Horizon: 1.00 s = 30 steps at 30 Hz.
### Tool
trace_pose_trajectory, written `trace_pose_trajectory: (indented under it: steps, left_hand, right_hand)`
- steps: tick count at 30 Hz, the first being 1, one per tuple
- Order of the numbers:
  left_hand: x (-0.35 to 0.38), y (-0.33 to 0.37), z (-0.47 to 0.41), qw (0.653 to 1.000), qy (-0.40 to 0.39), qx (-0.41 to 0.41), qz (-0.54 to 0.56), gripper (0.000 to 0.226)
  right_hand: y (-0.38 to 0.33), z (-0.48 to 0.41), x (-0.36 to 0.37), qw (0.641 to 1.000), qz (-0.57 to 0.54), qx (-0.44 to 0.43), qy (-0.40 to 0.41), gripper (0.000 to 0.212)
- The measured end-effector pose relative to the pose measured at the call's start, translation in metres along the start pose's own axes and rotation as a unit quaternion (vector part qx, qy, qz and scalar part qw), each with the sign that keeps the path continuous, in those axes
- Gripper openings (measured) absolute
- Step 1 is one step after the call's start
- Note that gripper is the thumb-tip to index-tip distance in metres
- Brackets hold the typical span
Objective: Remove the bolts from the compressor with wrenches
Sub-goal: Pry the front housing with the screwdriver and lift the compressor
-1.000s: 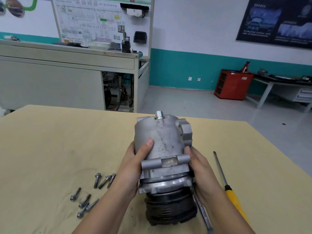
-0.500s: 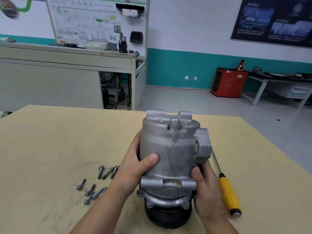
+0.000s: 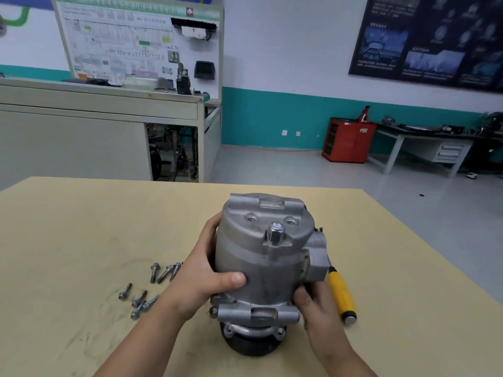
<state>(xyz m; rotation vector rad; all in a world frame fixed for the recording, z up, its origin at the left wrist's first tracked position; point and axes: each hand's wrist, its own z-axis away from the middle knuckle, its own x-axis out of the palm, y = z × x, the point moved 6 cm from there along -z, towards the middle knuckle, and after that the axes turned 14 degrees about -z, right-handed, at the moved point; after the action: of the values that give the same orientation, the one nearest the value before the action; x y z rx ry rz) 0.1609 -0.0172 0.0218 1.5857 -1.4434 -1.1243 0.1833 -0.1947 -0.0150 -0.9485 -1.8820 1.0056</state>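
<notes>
My left hand [image 3: 206, 278] and right hand [image 3: 317, 306] grasp the upright compressor [image 3: 266, 262] on the bench [image 3: 68, 240], loose bolts [image 3: 147, 289] lying left.

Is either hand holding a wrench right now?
No, the left hand and the right hand both grip the compressor, and the only tool in view, a yellow-handled screwdriver, lies on the table.

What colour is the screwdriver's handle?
Yellow, with a black collar, seen in the head view: the screwdriver handle lies beside the compressor.
</notes>
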Motion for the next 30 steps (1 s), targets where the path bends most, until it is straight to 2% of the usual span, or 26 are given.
trace_pose_trajectory:
  steps: [5,9,13,16,18,20,23,24,27,30]
  left_hand:
    - [0.005,0.013,-0.004,1.0,0.0,0.021,-0.013,0.103]
    - [-0.001,0.045,-0.016,0.997,-0.006,0.066,-0.036,0.105]
    - [-0.009,0.083,-0.037,0.994,0.007,0.107,-0.019,0.112]
    - [-0.013,0.099,-0.051,0.993,0.027,0.113,-0.015,0.111]
    - [-0.016,0.103,-0.058,0.993,0.049,0.103,-0.015,0.11]
    - [-0.019,0.101,-0.063,0.994,0.07,0.087,-0.01,0.104]
    - [-0.02,0.092,-0.074,0.995,0.094,0.031,0.019,0.073]
    - [-0.02,0.089,-0.078,0.995,0.097,-0.002,0.029,0.07]
    - [-0.018,0.083,-0.091,0.99,0.074,-0.118,0.018,0.083]
    - [-0.024,0.076,-0.103,0.978,0.058,-0.196,-0.035,0.083]
  right_hand:
    - [-0.011,-0.004,-0.006,0.999,-0.044,0.008,-0.001,0.097]
    - [-0.036,-0.018,-0.001,0.998,-0.057,-0.038,0.002,0.102]
    - [-0.083,-0.045,0.014,0.995,-0.029,-0.097,-0.017,0.088]
    - [-0.11,-0.065,0.022,0.991,-0.018,-0.121,-0.048,0.06]
    - [-0.119,-0.076,0.025,0.99,-0.017,-0.124,-0.068,0.049]
    - [-0.121,-0.085,0.028,0.989,-0.032,-0.116,-0.082,0.046]
    - [-0.118,-0.101,0.031,0.992,-0.052,-0.093,-0.064,0.042]
    - [-0.118,-0.107,0.033,0.994,-0.056,-0.082,-0.05,0.036]
    - [-0.116,-0.125,0.031,0.999,-0.031,-0.039,0.014,0.021]
    - [-0.106,-0.137,0.025,0.998,0.028,0.031,0.055,0.036]
